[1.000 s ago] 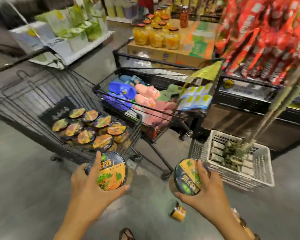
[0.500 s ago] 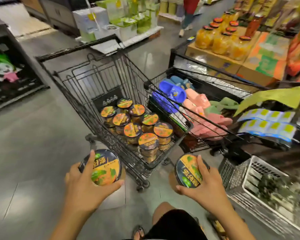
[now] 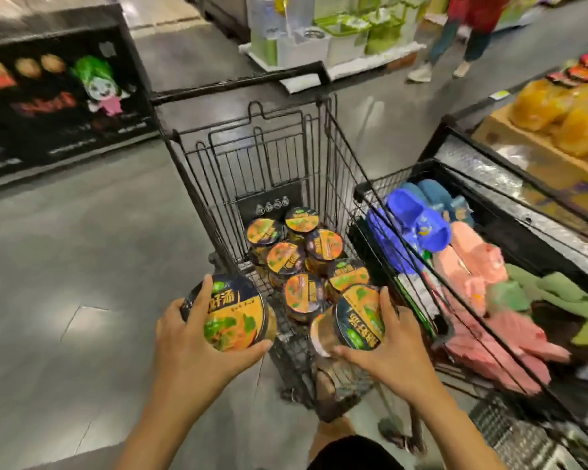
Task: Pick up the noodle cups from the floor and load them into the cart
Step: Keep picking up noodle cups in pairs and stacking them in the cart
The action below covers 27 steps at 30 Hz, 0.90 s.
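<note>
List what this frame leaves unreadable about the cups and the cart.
Head view:
- Floor by the feet: mostly beyond the bottom edge; cups left there unseen.
- Loaded cups in the cart: lids hide any lower layer.
- Cart's near wall: behind the left cup and right cup, gripped by the left hand and right hand.
- Passer-by: cut off by top edge.

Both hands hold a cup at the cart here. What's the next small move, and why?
Probably lower the right cup, gripped by the right hand, into the near end of the cart and let go. It hangs over the basket already, and bare mesh shows there in front of the loaded cups. The left hand grips the left cup at the cart's left side and would likely follow.
</note>
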{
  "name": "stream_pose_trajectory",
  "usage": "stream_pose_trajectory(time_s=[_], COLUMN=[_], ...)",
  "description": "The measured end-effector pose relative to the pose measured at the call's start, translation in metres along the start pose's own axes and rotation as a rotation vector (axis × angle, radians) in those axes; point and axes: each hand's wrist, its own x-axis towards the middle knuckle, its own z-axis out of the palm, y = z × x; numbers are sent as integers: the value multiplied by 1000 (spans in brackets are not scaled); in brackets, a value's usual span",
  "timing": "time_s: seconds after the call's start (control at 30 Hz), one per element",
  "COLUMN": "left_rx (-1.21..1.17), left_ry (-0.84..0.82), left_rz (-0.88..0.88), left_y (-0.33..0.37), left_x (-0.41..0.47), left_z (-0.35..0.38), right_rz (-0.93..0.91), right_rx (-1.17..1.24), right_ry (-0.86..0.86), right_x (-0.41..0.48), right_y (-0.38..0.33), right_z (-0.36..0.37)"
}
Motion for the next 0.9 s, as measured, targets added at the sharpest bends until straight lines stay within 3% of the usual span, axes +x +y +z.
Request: stream_pose_trajectory(time_s=[0.23, 0.37, 0.53, 0.9], left_rx=[67, 67, 44, 141], left_ry=[12, -27, -39, 47], left_rz=[-57, -146, -283, -380], left_y=[63, 78, 71, 31], left_x=[111, 173, 243, 370], left_z=[49, 88, 131, 209], right_rz=[-46, -155, -188, -289], right_rx=[-70, -185, -206, -282], right_ry=[-158, -161, -271, -275], right_x=[147, 227, 320, 457], right_y=[-8, -8, -12, -32], right_z=[-14, -8, 14, 97])
